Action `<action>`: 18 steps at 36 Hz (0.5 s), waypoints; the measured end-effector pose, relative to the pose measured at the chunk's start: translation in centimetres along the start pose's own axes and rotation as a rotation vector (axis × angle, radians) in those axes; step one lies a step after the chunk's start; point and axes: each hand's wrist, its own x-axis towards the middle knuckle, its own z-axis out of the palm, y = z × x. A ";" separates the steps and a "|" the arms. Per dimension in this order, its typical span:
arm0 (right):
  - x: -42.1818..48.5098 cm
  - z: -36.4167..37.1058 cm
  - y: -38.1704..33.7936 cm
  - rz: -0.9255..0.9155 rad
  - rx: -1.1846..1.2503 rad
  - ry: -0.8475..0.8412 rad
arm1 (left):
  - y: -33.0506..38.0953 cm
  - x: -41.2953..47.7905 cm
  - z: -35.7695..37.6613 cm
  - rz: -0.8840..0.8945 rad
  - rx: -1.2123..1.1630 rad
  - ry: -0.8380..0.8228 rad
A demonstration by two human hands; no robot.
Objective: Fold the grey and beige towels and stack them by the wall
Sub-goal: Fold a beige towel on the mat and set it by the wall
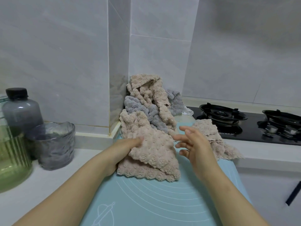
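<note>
Where the tiled wall [65, 54] turns a corner, a white counter [48, 185] runs beneath it, with a teal mat [154, 201] spread across its middle and a black hob [254, 128] set in at the right. Against the wall in that corner lies an unfolded heap [146, 93], a grey towel [138, 106] tangled with beige cloth. In front of it the near towel [151, 154], beige, lies crumpled and partly doubled over on the mat, its far end touching the heap. A second towel [210, 132], also beige, sits at the mat's right edge just beside the hob, partly hidden behind the right hand [190, 144]. At the left stand a green jar [13, 152], a grey bottle [21, 111] with a black cap, and a smoky cup [53, 144], all well apart from the towels. The left hand [128, 144] lies at the near towel's left edge, fingers fairly straight on the cloth and the palm hidden under a fold, so I cannot tell whether it grips. The right hand hovers just right of that towel, fingers spread and loosely bent, holding nothing.
</note>
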 end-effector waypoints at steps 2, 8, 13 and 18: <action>0.1 -0.2 0.4 0.013 -0.086 0.081 | -0.1 0.0 0.2 0.033 0.030 0.036; 0.4 -0.3 1.9 0.024 -0.378 0.042 | 0.2 0.1 -0.2 0.053 -0.097 0.037; 0.3 -0.1 2.6 0.070 -0.550 -0.066 | 0.3 -0.1 -0.5 -0.006 -0.137 0.013; 0.1 0.1 2.9 0.132 -0.644 -0.164 | 0.3 -0.1 -0.9 0.012 -0.029 -0.023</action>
